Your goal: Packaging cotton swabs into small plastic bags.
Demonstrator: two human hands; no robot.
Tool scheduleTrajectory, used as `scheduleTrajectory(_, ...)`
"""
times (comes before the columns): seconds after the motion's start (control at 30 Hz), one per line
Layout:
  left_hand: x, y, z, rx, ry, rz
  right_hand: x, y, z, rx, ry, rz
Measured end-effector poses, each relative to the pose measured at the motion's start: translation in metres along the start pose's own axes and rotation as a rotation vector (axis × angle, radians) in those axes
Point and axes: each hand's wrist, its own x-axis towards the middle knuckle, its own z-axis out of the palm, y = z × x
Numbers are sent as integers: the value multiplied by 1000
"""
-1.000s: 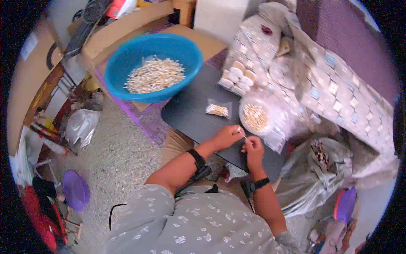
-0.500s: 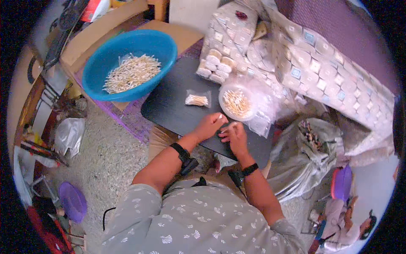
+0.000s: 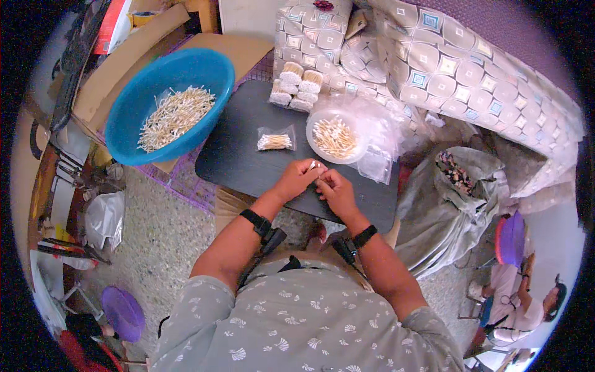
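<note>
Both hands meet near the table's [image 3: 248, 167] front edge: left hand [image 3: 297, 178] and right hand [image 3: 334, 191] fingers pinching a small clear packet [image 3: 316, 166], barely visible between them.

I am wearing the one camera on my head, and it is looking steeply down over my chest at the dark board [image 3: 248, 162] in front of me. My forearms are coming in from six o'clock, and my left hand [image 3: 296, 180] and right hand [image 3: 335, 191] are meeting near the centre, fairly close. The fisheye is bending the edges: the blue basin [image 3: 133, 121] is sitting at ten o'clock, the patterned sofa [image 3: 446, 68] at one o'clock.
</note>
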Motion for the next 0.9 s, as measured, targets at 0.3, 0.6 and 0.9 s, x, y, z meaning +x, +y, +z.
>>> scheduleTrajectory(0.3,3,16,-1,204,-58,16,9,9,4,17,140,-15)
scheduleTrajectory(0.6,0,10,-4,59,25,-108,-5,-1,-9,116,43,-45)
scheduleTrajectory(0.9,0,10,-3,-249,28,-59,43,-38,-98,-619,182,-435)
